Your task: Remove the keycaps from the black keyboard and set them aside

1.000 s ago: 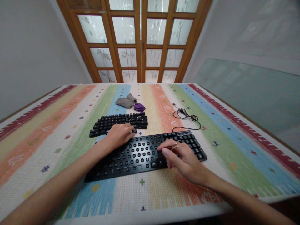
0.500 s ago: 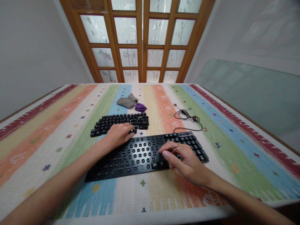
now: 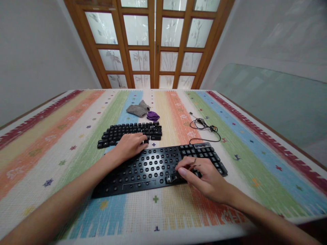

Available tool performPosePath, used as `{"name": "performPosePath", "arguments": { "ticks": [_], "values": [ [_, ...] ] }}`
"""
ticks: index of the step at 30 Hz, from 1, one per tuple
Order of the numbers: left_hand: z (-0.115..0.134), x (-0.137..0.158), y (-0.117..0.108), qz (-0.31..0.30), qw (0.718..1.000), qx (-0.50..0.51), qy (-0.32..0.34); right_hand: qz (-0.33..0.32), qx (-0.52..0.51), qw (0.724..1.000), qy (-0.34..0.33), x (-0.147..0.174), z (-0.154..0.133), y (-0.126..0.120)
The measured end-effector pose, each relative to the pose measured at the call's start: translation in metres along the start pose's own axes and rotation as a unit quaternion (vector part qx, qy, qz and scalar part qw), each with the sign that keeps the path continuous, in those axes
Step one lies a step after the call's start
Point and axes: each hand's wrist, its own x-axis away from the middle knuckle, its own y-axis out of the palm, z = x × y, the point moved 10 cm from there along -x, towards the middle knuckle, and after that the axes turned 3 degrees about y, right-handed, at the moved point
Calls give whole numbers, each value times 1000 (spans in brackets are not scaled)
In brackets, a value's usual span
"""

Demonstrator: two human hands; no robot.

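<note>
A black keyboard [image 3: 150,166] lies slightly askew before me, bare key sockets over its left and middle, keycaps fitted at its right end. My right hand [image 3: 200,173] is over its lower right part, thumb and forefinger closed around what looks like a black keycap, mostly hidden by the fingers. Just left of those fingertips, a few bottom-row keycaps [image 3: 170,178] sit on the board. Behind the keyboard, loose black keycaps [image 3: 120,131] stand grouped in rows. My left hand [image 3: 130,145] rests at their near right edge, its thumb and fingers closed about a small black keycap [image 3: 146,141].
A grey cloth [image 3: 138,110] and a purple cloth bundle [image 3: 153,116] lie beyond the loose keycaps. The keyboard's coiled cable [image 3: 204,126] is at the back right. A striped tablecloth [image 3: 68,163] covers the table; wooden glass-paned doors [image 3: 153,44] stand behind.
My right hand has shifted slightly right, uncovering more of the bottom-row keycaps. My left hand has barely moved, staying at the edge of the loose keycaps.
</note>
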Motion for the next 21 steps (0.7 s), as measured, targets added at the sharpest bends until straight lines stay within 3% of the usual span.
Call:
{"name": "performPosePath", "arguments": {
  "ticks": [7,11,14,18,21],
  "values": [
    [37,13,-21,83,990,87,71,-3,34,999,-3,4,6,-1],
    [70,20,-16,61,982,123,131,-5,26,1000,12,5,11,-1],
    [82,23,-6,46,982,125,135,-22,14,1000,18,6,14,1],
    [86,25,4,29,982,135,130,-59,-72,993,77,12,30,9],
    [85,25,6,27,980,147,131,-71,-173,973,139,17,46,18]
  ]
}}
